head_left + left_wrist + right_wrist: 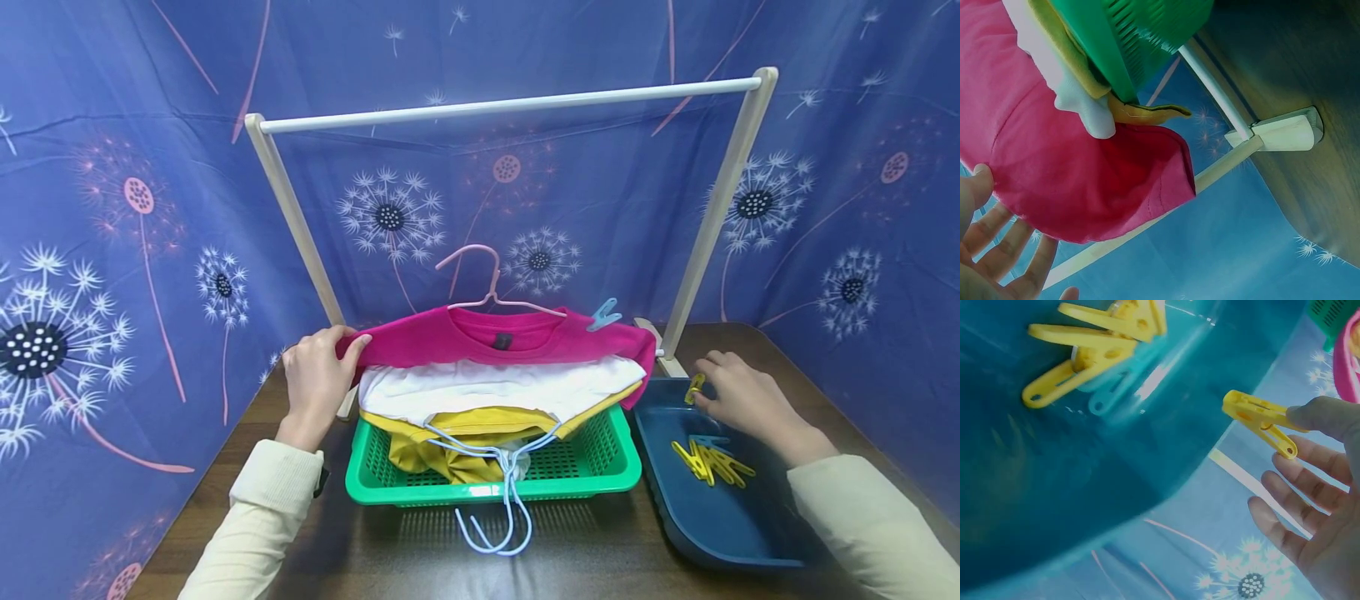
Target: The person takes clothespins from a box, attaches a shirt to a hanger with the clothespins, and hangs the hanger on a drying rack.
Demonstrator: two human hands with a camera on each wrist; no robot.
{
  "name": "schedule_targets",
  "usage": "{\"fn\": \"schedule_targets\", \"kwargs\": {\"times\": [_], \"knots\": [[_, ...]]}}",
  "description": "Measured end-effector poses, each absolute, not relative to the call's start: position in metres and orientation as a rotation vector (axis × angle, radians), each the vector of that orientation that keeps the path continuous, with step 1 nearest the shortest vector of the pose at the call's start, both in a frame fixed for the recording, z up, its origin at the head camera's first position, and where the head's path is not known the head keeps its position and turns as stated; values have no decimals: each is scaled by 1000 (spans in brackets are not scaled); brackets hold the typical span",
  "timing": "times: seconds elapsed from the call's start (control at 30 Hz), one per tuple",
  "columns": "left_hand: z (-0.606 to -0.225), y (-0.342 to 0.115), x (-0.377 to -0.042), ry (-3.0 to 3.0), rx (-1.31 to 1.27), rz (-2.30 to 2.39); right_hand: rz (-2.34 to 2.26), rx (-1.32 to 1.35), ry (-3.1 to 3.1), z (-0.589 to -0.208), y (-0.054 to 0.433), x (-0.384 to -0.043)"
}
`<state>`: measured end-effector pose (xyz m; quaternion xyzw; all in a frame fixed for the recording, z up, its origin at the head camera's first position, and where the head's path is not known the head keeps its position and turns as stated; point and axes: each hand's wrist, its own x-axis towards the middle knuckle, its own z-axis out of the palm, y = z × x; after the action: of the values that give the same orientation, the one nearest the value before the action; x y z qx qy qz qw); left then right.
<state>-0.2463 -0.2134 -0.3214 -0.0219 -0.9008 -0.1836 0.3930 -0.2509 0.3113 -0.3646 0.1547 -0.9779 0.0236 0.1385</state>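
A magenta long-sleeved shirt [420,335] hangs on a pink hanger [492,283], lying over the clothes in the basket. My left hand [318,375] pinches its left shoulder or sleeve between thumb and fingers, as the left wrist view also shows. A light-blue clothespin [603,315] is clipped at the shirt's right shoulder. Over the dark blue tray [675,517], my right hand [750,404] holds a yellow clothespin [1260,419] between thumb and index finger, other fingers spread. Several yellow clothespins [712,462] and a blue clothespin [1116,381] lie in that tray.
A green basket [491,493] holds a white shirt [495,387] and yellow clothing [442,462], with light-blue hangers [510,500] sticking out in front. Behind it stands a wooden rack with a white bar [510,106]. All stand on a brown table [405,558].
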Motion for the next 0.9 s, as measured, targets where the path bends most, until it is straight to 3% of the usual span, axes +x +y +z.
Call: {"fn": "schedule_targets", "kwargs": {"times": [0.9], "knots": [[-323, -213, -249, -2271, -57, -458, 87, 664, -2417, -301, 272, -231]]}}
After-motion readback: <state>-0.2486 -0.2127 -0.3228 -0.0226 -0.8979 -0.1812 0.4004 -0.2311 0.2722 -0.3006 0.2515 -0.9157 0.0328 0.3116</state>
